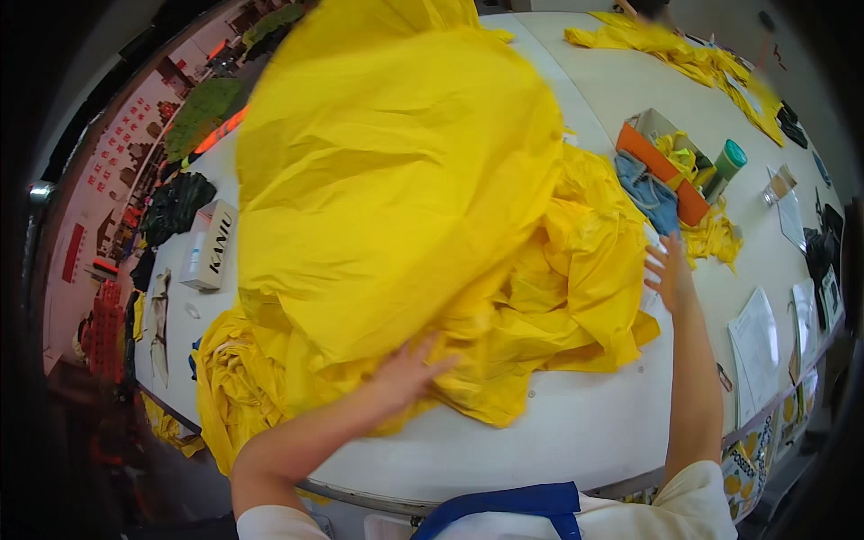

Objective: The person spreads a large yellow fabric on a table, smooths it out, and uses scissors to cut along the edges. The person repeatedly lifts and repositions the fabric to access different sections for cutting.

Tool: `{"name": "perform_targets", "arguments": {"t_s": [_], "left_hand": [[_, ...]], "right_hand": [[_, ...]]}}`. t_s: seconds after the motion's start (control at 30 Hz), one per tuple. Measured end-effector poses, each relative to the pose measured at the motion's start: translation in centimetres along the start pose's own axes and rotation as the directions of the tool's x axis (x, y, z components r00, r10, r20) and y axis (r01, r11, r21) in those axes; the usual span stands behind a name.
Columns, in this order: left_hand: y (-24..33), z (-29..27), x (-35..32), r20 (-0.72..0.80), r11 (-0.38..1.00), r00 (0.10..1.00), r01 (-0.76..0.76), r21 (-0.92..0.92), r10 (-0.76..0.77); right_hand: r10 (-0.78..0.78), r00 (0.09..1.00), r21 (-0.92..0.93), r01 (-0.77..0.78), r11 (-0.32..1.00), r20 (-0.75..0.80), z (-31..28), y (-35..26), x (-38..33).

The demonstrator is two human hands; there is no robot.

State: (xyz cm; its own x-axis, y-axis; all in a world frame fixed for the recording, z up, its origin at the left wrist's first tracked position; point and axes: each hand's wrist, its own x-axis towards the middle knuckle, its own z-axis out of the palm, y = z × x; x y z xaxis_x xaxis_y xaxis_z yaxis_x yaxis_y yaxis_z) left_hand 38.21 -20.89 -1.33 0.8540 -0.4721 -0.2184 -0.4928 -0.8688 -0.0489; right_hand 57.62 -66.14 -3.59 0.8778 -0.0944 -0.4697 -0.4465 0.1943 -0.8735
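Blue apron cloth (pixel 531 500) sits nearest, and past it a large yellow sheet of fabric (pixel 396 198) bulges over the left and middle of the white tabletop (pixel 585 414), its crumpled folds reaching the near edge at left. The left hand (pixel 405 369) lies against its near side, fingers partly spread; blur leaves me unable to tell whether that grip pinches any cloth. The right hand (pixel 664 270) is open just beside the right folds, holding nothing visible, near some blue denim (pixel 646 193) and an orange-sided box (pixel 650 155). Crisp creases suggest a thin, light, pliable fabric, probably slick and prone to slide or catch air; a free edge or corner, taken with both hands well apart, should control it best.
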Motion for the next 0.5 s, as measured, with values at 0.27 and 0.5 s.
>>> {"name": "perform_targets", "arguments": {"t_s": [0.27,0.5], "left_hand": [[-22.2,-15.8,7.7,0.016,0.714,0.715,0.699,-0.043,-0.699],[-13.9,-24.3,8.8,-0.314,0.901,0.848,0.43,-0.065,-0.427]], "right_hand": [[-0.083,0.988,-0.054,0.09,0.994,0.128,3.2,2.8,-6.4],[-0.257,0.608,-0.215,0.593,0.775,0.751,7.7,8.1,-27.0]]}}
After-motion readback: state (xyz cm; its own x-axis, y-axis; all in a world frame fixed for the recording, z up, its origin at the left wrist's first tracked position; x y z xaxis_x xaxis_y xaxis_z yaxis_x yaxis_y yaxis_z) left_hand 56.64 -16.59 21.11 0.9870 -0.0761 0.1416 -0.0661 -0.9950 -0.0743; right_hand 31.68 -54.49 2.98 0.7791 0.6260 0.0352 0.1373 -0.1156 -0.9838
